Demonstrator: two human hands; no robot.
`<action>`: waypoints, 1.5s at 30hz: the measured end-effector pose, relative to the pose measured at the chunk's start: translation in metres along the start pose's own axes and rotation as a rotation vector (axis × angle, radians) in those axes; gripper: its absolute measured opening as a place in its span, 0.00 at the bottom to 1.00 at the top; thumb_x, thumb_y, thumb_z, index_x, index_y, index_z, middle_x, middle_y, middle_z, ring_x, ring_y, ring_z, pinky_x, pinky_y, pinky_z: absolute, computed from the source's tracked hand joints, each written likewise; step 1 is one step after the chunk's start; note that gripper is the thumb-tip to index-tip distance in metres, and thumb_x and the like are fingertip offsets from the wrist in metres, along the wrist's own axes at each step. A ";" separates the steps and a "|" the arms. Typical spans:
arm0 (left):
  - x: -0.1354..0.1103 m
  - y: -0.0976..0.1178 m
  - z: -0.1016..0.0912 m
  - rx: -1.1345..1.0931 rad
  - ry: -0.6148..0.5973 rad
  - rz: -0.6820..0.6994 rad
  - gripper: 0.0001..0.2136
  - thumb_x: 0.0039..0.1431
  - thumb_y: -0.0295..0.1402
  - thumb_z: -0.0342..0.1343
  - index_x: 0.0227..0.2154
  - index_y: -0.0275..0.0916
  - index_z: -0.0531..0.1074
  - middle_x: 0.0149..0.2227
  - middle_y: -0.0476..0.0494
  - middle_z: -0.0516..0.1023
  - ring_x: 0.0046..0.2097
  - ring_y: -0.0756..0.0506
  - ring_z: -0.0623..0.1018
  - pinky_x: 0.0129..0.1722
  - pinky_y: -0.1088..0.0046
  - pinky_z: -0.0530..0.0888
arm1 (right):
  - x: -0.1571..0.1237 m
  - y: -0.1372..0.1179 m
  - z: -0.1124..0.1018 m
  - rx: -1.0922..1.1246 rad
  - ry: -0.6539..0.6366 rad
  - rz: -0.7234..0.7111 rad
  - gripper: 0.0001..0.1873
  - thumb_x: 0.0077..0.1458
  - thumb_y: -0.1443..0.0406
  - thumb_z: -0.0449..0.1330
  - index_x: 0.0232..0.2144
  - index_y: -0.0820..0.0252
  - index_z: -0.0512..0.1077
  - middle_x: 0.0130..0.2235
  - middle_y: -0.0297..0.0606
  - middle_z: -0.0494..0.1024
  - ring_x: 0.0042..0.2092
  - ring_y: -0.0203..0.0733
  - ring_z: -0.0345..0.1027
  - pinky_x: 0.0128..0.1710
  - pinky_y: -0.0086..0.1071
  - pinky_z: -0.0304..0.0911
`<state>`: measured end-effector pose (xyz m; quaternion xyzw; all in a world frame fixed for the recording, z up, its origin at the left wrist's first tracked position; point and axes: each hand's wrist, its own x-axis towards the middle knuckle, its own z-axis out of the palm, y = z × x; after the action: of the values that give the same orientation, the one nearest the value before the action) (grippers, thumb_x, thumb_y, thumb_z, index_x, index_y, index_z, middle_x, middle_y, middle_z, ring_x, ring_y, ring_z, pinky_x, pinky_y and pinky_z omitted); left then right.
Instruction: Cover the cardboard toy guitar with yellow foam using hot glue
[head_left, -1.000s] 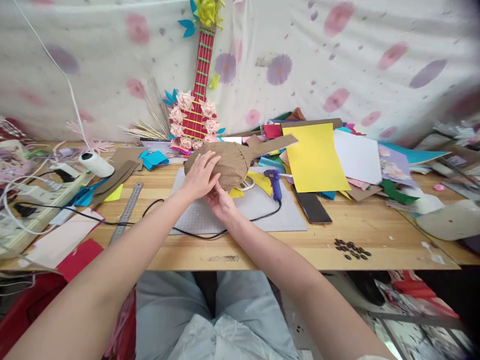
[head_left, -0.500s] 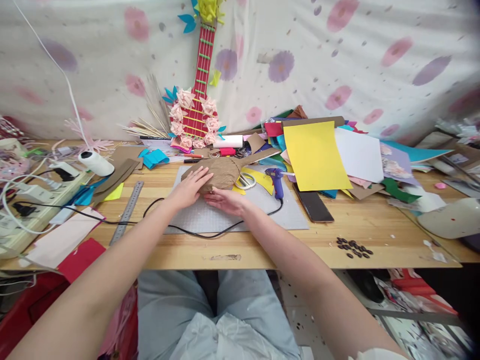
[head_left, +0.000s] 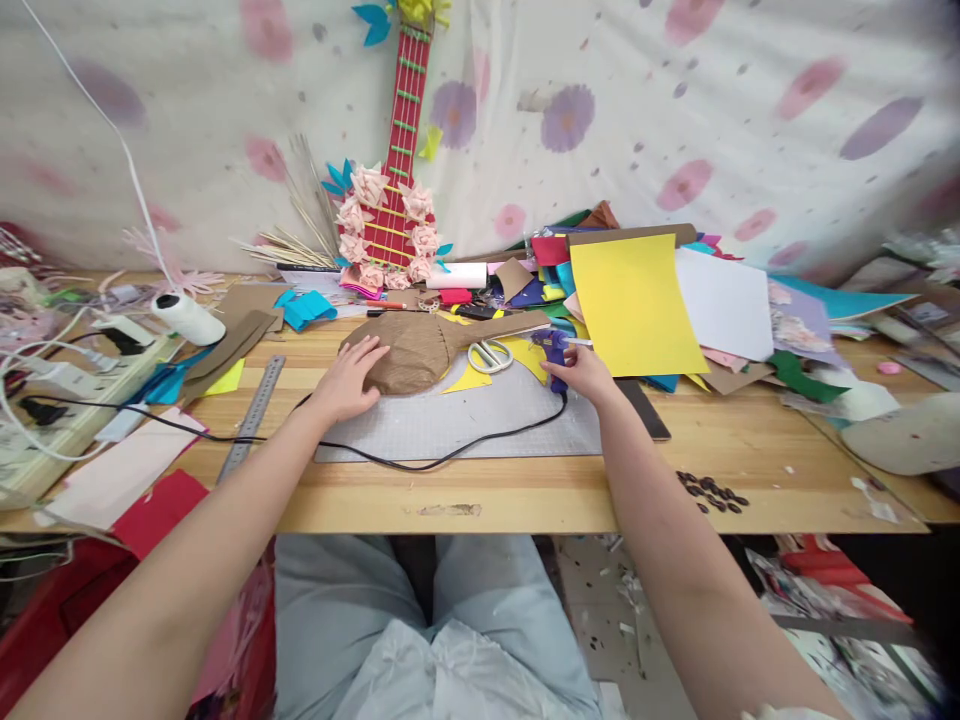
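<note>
A brown cardboard guitar shape with a rounded body lies on the grey cutting mat, its neck pointing right. My left hand rests on the left side of that body, fingers apart. At the mat's right side, my right hand has its fingers around a blue hot glue gun. The gun's black cord runs left across the mat. White-handled scissors lie between the guitar neck and some yellow paper.
A red guitar with paper roses leans on the curtain behind. A metal ruler and a power strip are at left. Coloured sheets, a phone and black oval pieces are at right.
My right hand has left the cardboard guitar, moved right and taken hold of the glue gun. My left hand and the guitar have shifted slightly left.
</note>
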<state>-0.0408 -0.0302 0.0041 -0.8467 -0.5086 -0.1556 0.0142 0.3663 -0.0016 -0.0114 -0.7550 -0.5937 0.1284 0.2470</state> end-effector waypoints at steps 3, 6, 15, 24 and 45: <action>0.008 0.014 0.009 -0.041 0.130 -0.070 0.27 0.54 0.40 0.49 0.58 0.39 0.58 0.62 0.37 0.58 0.65 0.40 0.54 0.62 0.53 0.51 | 0.000 -0.012 0.015 0.068 0.008 -0.003 0.22 0.44 0.51 0.62 0.34 0.63 0.70 0.38 0.49 0.75 0.41 0.51 0.69 0.39 0.39 0.62; 0.014 0.024 0.023 -0.059 0.253 -0.225 0.31 0.54 0.48 0.50 0.58 0.39 0.58 0.63 0.34 0.56 0.65 0.36 0.51 0.61 0.48 0.51 | -0.005 -0.018 0.019 0.166 0.050 0.095 0.19 0.49 0.53 0.58 0.35 0.64 0.72 0.37 0.50 0.76 0.41 0.52 0.70 0.39 0.40 0.63; 0.013 0.024 0.046 -0.087 0.319 -0.384 0.34 0.54 0.53 0.48 0.59 0.38 0.56 0.63 0.30 0.54 0.65 0.34 0.50 0.61 0.45 0.49 | -0.028 -0.042 0.001 0.641 -0.431 -0.145 0.22 0.43 0.50 0.63 0.32 0.63 0.73 0.27 0.38 0.74 0.25 0.33 0.64 0.24 0.27 0.60; 0.012 0.020 0.047 -0.127 0.380 -0.382 0.28 0.56 0.49 0.48 0.56 0.38 0.60 0.61 0.32 0.59 0.64 0.36 0.55 0.61 0.49 0.53 | -0.045 -0.088 0.012 0.405 -0.531 -0.134 0.24 0.43 0.46 0.61 0.21 0.61 0.68 0.18 0.34 0.67 0.19 0.30 0.57 0.19 0.27 0.53; 0.008 0.007 0.047 -0.204 0.802 -0.491 0.06 0.60 0.34 0.47 0.30 0.39 0.65 0.36 0.39 0.71 0.43 0.41 0.70 0.48 0.61 0.65 | -0.039 -0.082 0.037 0.226 -0.458 -0.139 0.29 0.42 0.39 0.56 0.23 0.60 0.67 0.24 0.36 0.71 0.21 0.33 0.60 0.21 0.28 0.55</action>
<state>-0.0198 -0.0177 -0.0369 -0.5719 -0.6302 -0.5177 0.0887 0.2698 -0.0167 -0.0032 -0.6314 -0.6663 0.3442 0.1972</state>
